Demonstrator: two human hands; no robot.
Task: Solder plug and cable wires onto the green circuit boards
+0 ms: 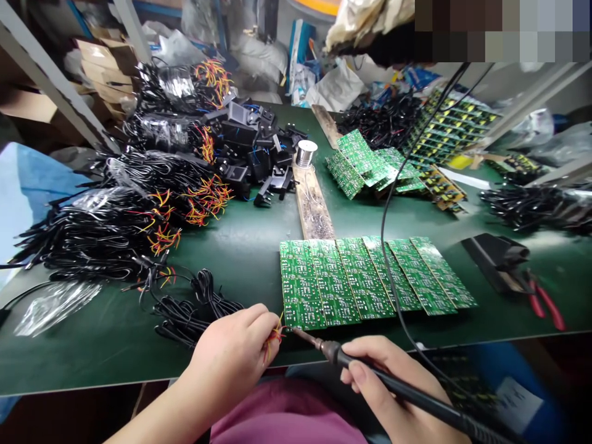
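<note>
My left hand point(240, 345) is closed around the red and yellow wire ends point(274, 343) of a black cable bundle point(198, 308) lying beside it. My right hand point(383, 382) grips a black soldering iron point(340, 356), its tip touching or very near the lower left corner of the leftmost green circuit board point(303, 290). A wire end meets the same corner. Several green boards point(363, 277) lie side by side in a slightly fanned row. Behind them, a solder spool point(306, 153) stands on a scorched wooden strip point(314, 206), with solder wire trailing down it.
Cable bundles point(115, 209) and black power adapters point(245, 135) are heaped at the left and back. More green boards point(365, 163) are stacked behind the row. Red-handled pliers point(546, 302) and a black holder point(497, 262) lie at right. The iron's cord point(386, 246) crosses the boards.
</note>
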